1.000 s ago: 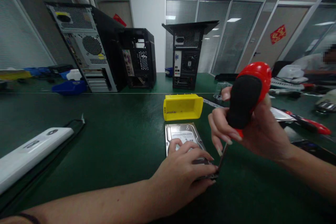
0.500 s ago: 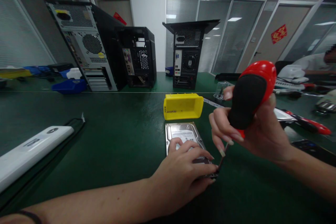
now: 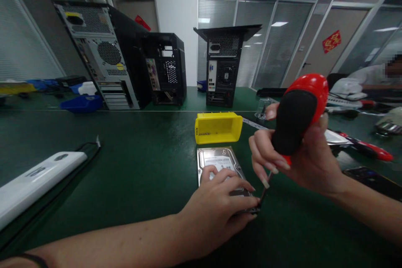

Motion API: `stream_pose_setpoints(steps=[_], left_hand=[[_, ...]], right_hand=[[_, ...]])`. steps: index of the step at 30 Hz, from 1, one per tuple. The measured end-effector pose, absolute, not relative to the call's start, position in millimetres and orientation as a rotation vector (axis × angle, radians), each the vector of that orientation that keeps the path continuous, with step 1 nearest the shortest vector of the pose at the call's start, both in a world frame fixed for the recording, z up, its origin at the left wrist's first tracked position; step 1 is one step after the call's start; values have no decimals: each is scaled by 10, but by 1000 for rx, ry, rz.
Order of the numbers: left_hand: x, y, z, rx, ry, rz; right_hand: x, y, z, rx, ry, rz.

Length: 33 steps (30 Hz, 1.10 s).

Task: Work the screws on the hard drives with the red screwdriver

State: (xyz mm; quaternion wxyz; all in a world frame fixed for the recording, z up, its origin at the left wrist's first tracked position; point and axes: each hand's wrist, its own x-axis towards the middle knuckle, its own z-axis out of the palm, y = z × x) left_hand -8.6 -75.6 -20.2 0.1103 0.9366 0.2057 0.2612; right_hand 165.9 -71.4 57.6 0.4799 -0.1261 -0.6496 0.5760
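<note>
Screwdriver working at the near right corner of the hard drive

The left hand (image 3: 220,207) is pressing flat, fingers spread, on the hard drive (image 3: 220,160) lying on the green table (image 3: 141,167); the right hand (image 3: 301,163) is gripping the screwdriver (image 3: 295,119), tip at that corner. The cover looks in place, so most work appears left.

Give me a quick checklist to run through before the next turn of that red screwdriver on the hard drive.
1. Hard drive flat on the green table: ok.
2. Left hand pressing the drive down: ok.
3. Right hand gripping the screwdriver: ok.
4. Screwdriver tip seated in a screw at the drive's near right corner: cannot tell, fingers hide it.
5. Yellow bin just behind the drive, open side facing it: ok.
6. Shaft upright: not ok, it leans.
</note>
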Motion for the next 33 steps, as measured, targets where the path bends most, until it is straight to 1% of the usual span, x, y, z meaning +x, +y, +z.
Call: stream_pose_setpoints(steps=[8, 19, 33], left_hand=[[-92, -742, -205, 2771, 611, 771], [-93, -734, -205, 2809, 620, 723], [-96, -739, -218, 2783, 628, 748]], right_hand=[[1636, -754, 583, -282, -1559, 1449], [1639, -766, 597, -295, -1558, 1444], [1618, -788, 605, -296, -1581, 1413]])
